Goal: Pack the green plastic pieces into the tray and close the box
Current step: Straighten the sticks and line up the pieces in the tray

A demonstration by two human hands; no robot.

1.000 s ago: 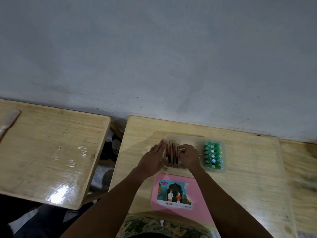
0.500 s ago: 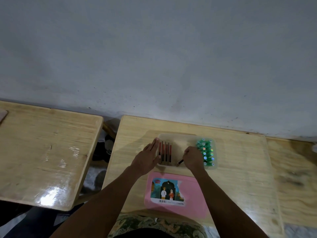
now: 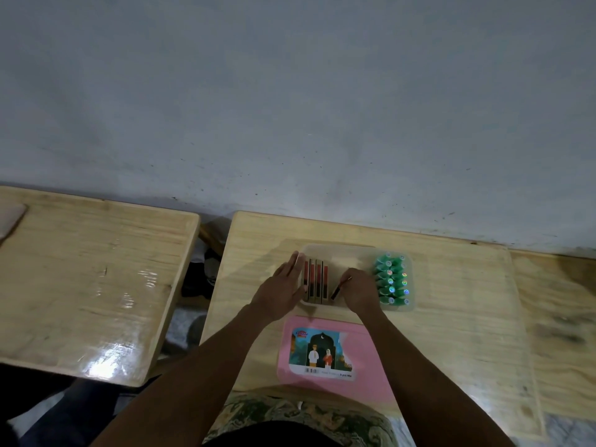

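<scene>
A clear plastic tray (image 3: 342, 253) lies on the wooden table. Several green plastic pieces (image 3: 392, 280) stand packed in two rows at its right end. At its left end lie several flat red-and-black boxes (image 3: 316, 280) side by side. My left hand (image 3: 283, 288) rests open and flat against the tray's left side, beside those boxes. My right hand (image 3: 359, 290) is inside the tray, pinching a slim dark stick (image 3: 337, 290) that tilts down toward the boxes. The pink lid (image 3: 361, 356) with a picture label lies flat in front of the tray.
A second wooden table (image 3: 90, 279) stands to the left across a gap with dark objects on the floor (image 3: 203, 275). A grey wall (image 3: 290, 108) runs just behind both tables. More wooden surface (image 3: 554, 317) extends to the right.
My right hand moved away from the red-and-black boxes toward the tray's middle and now holds a slim dark stick. My left hand stayed at the tray's left side.
</scene>
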